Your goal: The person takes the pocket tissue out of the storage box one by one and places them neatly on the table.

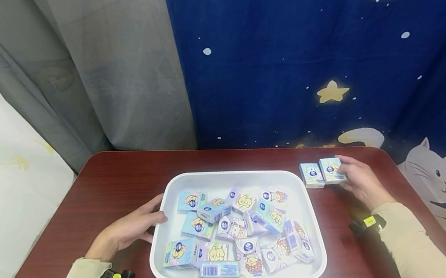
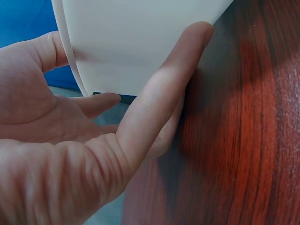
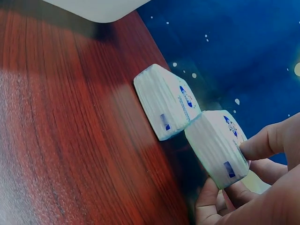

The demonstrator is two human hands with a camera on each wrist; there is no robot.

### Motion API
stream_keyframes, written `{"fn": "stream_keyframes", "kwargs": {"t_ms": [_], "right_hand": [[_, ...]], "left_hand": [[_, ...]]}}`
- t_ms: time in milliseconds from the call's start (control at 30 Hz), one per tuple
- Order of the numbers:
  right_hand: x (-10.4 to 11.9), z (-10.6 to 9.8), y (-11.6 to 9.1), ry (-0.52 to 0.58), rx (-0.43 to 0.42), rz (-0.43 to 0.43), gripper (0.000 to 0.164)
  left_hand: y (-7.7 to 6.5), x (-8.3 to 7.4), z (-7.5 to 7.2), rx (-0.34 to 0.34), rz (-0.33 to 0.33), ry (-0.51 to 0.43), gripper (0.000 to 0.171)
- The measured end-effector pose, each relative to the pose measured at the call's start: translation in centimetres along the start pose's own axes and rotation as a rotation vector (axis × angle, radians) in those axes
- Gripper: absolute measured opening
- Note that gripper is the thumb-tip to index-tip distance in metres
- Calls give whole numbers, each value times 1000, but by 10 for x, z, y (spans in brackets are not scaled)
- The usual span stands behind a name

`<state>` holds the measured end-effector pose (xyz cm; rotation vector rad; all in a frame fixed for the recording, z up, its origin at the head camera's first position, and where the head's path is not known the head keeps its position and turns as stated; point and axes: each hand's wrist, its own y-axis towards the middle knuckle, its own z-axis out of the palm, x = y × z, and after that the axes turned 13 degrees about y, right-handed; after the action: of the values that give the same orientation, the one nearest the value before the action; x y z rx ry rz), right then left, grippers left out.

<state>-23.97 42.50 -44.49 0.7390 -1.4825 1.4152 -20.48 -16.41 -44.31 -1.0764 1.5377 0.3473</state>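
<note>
My right hand (image 1: 361,181) pinches a small pack of pocket tissues (image 1: 331,171) between thumb and fingers, near the table's far right. In the right wrist view this held pack (image 3: 218,150) is pale with a blue mark on its side. Its corner meets a second tissue pack (image 1: 311,175), which lies on the table just left of it. My left hand (image 1: 134,226) rests against the left end of a white tray (image 1: 228,174), thumb and fingers fairly straight. The left wrist view has the thumb along the tray's outer wall (image 2: 122,42).
Inside the tray lie several more tissue packs (image 1: 232,227), blue, lilac and white, jumbled at different angles. The tray stands on a dark red wooden table (image 1: 125,182). Behind the table's far edge hang a grey curtain (image 1: 130,66) and a blue starry curtain (image 1: 258,57).
</note>
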Motion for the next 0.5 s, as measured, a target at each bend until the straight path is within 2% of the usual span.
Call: {"fn": "stream_keyframes", "kwargs": {"t_ms": [300,500], "right_hand": [[-3,0,3,-13,-18,1,71],[-1,1,4,-96,-14,-12,71]], "left_hand": [[1,2,0,-1,1,-2,84],[2,4,-1,-3,1,-1,84]]}}
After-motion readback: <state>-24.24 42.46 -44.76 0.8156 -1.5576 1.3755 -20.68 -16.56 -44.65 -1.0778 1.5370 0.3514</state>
